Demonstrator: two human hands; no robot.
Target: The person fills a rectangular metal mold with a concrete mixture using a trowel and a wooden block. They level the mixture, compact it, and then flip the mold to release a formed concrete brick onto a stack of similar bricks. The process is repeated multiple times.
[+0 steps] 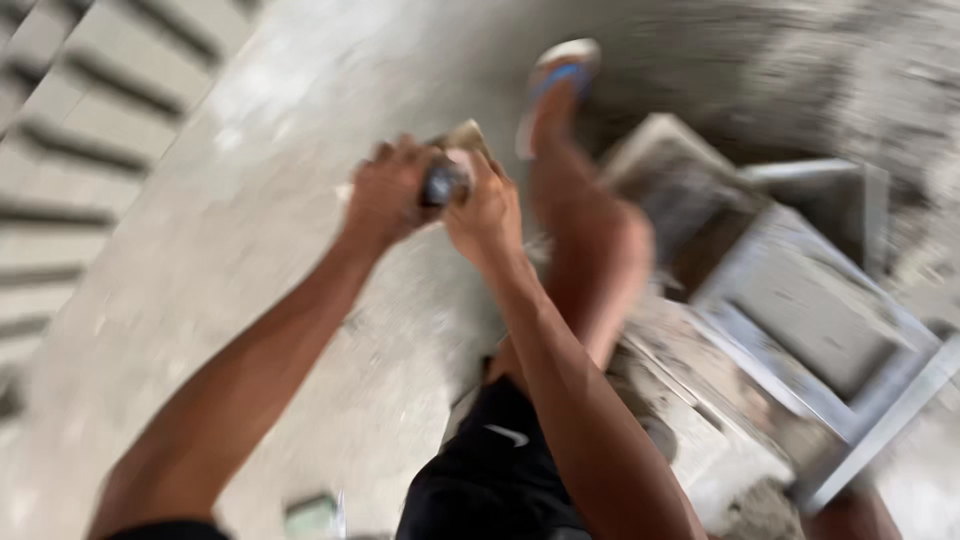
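Note:
The picture is heavily blurred by motion. My left hand (385, 195) and my right hand (487, 212) are closed together around a small dark cylindrical object (445, 183) with a pale, tan part sticking up behind it. What the object is cannot be told. Both arms reach forward over my bent leg (590, 250), which ends in a foot wearing a blue-strapped sandal (560, 75). I wear black shorts (490, 470).
A dirty white metal frame or stool (800, 300) caked with cement stands at the right. The grey concrete floor (250, 250) spreads to the left, with ribbed or stepped grey blocks (80, 130) at the far left. A small greenish object (312, 515) lies near the bottom edge.

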